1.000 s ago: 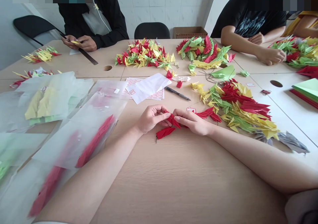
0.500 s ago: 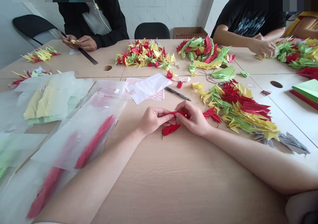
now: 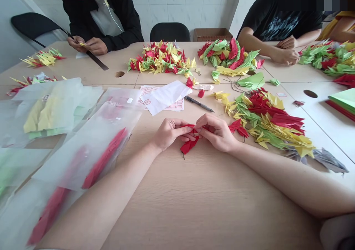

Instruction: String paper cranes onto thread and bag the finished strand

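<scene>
My left hand [image 3: 168, 134] and my right hand [image 3: 217, 133] meet above the table, fingertips pinching a strip of red folded paper [image 3: 189, 125]. Just below the fingers hangs a red paper piece [image 3: 188, 146] with a dark thread end at its lower tip; the fingers partly hide how the two join. Beyond my right hand lie red folded pieces [image 3: 239, 128], at the near end of a heap of folded paper cranes [image 3: 273, 119] in red, yellow and green. A black pen [image 3: 199, 104] rests behind my hands.
Clear plastic bags [image 3: 91, 146] with folded paper cover the left side. White paper [image 3: 168, 96] lies over printed label sheets. A crane pile [image 3: 161, 60] and a second pile [image 3: 227, 56] stand farther back. Two people work opposite, one holding a dark ruler [image 3: 96, 60].
The hanging red piece has swung to a steeper tilt and sits closer under my fingers. My hands stay nearly in place. The co-worker's hand at right has moved left, away from the pile.
</scene>
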A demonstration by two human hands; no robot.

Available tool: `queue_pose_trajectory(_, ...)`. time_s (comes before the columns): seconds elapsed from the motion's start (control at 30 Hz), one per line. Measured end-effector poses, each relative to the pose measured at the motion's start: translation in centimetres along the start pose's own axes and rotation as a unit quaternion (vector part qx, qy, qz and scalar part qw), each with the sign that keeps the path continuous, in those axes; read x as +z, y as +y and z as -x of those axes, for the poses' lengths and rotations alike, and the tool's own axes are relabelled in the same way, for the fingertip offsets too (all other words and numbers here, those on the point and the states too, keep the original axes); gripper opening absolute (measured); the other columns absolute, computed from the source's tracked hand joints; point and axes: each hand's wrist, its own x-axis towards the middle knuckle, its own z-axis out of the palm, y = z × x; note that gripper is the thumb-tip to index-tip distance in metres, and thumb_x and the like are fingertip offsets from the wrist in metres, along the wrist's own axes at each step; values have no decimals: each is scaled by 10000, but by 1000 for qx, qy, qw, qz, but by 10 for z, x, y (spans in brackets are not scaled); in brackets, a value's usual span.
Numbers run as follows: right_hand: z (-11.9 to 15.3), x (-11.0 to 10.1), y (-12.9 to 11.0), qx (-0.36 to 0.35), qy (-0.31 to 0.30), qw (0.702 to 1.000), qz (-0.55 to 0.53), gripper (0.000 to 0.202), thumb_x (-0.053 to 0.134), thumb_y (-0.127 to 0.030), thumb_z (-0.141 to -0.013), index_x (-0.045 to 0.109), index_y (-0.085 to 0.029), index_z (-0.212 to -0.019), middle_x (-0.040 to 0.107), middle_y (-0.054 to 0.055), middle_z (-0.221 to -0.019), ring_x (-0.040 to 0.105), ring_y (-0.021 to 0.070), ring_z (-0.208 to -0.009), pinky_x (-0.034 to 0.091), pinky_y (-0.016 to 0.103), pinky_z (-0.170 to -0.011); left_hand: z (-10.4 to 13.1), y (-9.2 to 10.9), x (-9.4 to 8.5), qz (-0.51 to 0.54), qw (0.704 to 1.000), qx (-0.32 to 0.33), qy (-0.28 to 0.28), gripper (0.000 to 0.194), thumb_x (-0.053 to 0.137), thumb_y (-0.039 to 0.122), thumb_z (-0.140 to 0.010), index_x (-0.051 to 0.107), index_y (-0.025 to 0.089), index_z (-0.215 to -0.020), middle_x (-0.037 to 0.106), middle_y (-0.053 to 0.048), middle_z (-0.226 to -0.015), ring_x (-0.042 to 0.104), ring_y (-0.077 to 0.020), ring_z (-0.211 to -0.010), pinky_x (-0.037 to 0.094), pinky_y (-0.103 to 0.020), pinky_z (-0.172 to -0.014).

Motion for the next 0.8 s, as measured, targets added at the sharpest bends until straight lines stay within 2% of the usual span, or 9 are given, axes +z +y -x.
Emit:
queue_pose_trajectory(0.17,0,-1,-1,102,-27,990,-98,231,476,-433,-978,512,-207,-947,574,6,-764,554,144,-634,441,270,-570,1,1,1,-18,1000,2,-12,247,787,323,-766,732,116,-889,773,-76,-806,741,-153,-728,592,-198,-659)
queue_pose_trajectory(0.27,-3,0,-6,141,-60,988,-36,335,424,-501,-989,469,-203,-841,545,-19,-671,506,123,-576,401,249,-553,1,1,4,-27,999,-8,-17,260,785,323,-769,721,110,-902,773,-81,-817,750,-168,-754,593,-196,-655)
queue_pose_trajectory(0.4,-6,-1,-10,125,-95,986,46,399,376,-474,-1010,458,-190,-742,504,-27,-621,453,108,-575,368,241,-585,2,1,5,-25,1000,-14,-5,269,801,323,-747,693,101,-851,762,-72,-799,752,-184,-724,598,-208,-635)
queue_pose_trajectory(0.8,-5,-3,-4,109,-129,985,35,349,360,-426,-1026,451,-192,-783,459,-38,-648,409,100,-579,348,228,-578,4,5,3,-29,999,-28,-28,233,756,309,-799,717,108,-911,769,-77,-816,755,-178,-728,585,-178,-606)
